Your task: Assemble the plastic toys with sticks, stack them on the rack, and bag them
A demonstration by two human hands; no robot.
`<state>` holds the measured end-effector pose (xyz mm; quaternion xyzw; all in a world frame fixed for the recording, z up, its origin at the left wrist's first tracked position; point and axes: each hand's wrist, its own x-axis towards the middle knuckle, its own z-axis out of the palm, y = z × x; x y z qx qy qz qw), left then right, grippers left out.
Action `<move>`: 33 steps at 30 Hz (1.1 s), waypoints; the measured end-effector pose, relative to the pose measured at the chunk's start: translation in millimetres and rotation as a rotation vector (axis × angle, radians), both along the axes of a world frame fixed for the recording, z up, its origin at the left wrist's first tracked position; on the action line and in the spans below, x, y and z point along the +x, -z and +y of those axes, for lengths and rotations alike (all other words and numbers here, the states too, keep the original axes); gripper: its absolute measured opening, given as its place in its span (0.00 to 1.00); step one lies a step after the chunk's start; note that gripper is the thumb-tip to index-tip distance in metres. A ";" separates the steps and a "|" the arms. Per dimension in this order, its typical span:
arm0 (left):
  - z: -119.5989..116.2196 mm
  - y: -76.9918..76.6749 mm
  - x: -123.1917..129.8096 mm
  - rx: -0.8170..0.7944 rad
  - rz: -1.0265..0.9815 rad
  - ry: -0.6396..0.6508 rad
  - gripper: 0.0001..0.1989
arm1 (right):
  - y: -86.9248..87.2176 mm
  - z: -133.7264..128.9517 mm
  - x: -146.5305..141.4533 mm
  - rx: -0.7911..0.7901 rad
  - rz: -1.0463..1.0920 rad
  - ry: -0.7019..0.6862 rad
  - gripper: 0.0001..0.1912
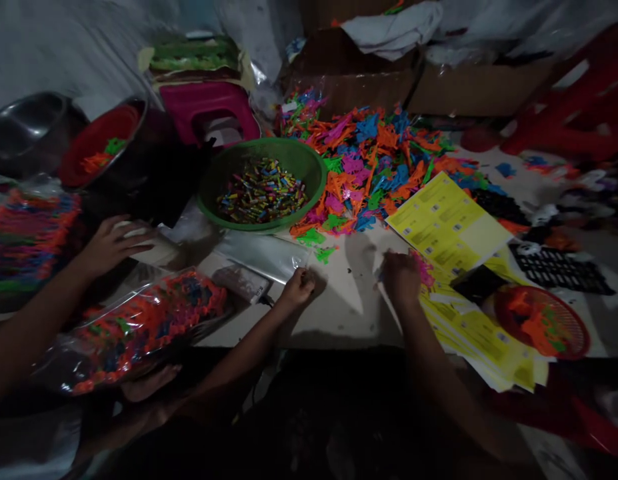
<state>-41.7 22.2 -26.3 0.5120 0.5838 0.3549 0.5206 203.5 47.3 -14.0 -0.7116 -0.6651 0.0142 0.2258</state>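
Note:
My left hand [299,287] is closed at the corner of a stack of clear plastic bags [263,253]; what its fingers hold is too small to make out. My right hand [401,277] is blurred over the table, beside a small pink plastic piece [423,268] and yellow printed sheets [449,223]; its fingertips are unclear. Beyond the hands lies a heap of colourful plastic pieces [369,167]. A green basin [313,190] holds many small wrapped items.
At left, another person's hand [121,245] is near a bag full of colourful pieces [153,320]. A red basket [581,333] stands at right, near a black rack [563,270]. Cardboard boxes [479,87], a pink stool [206,100] and a metal bowl [29,127] are farther back.

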 end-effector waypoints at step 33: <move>-53.6 -36.4 15.0 -0.486 -0.117 0.365 0.17 | -33.7 -157.6 154.4 0.228 0.243 0.616 0.12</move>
